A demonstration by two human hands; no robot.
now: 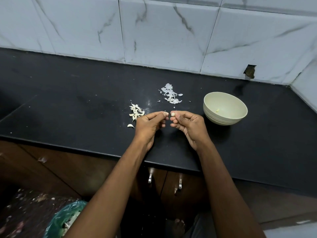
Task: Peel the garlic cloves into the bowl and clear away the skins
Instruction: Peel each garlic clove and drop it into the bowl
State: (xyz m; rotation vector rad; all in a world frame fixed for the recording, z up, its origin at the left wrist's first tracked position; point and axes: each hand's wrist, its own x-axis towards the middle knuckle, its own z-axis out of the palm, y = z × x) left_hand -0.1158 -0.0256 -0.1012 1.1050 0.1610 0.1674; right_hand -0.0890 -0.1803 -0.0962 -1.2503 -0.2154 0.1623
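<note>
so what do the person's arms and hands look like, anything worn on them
Both forearms are bare up to the frame's bottom edge; no sleeve shows. The left hand and right hand wear no gloves, and no ring, watch or bracelet can be seen on the fingers or wrists. The fingernails look short and unpainted.
</note>
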